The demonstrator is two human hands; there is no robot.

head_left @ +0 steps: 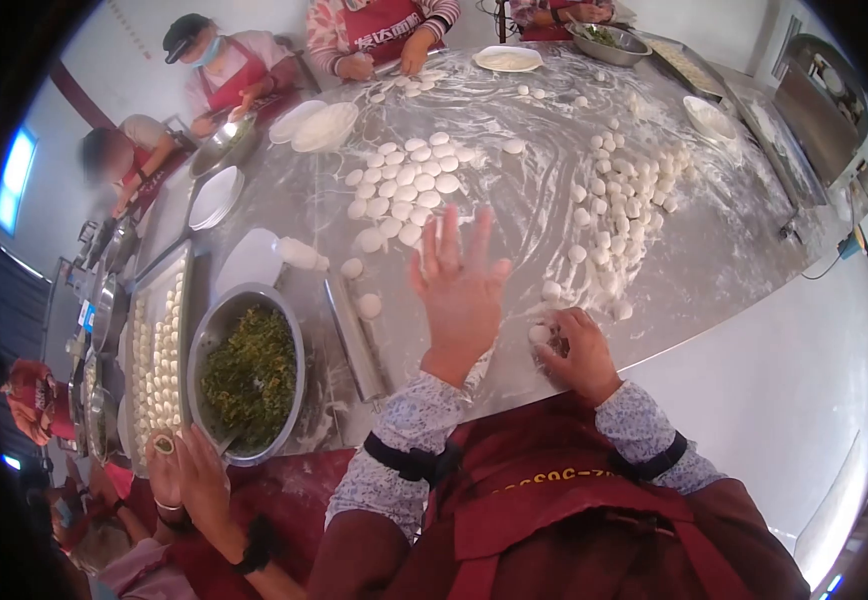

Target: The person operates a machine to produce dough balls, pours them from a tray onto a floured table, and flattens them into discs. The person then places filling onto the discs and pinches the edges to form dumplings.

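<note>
My left hand [459, 290] is raised over the steel table [434, 130], palm down, with its fingers spread and nothing in them. Just beyond its fingertips lies a cluster of flattened round dough pieces [409, 185]. My right hand [584, 358] is low near the table's front edge, its thumb and fingers curled around a small dough ball [540, 334]. Past that hand, many floury dough lumps [619, 195] lie in a loose heap. A rolling pin [356, 340] rests left of my left hand, with single dough pieces [368, 305] beside it.
To the left are a metal bowl of chopped green filling [296, 375] and a tray of filled dumplings [162, 350]. A neighbour's hands [199, 480] hold a filled wrapper there. Several co-workers [384, 30] in red aprons stand around the far side. White plates [319, 127] sit on the table.
</note>
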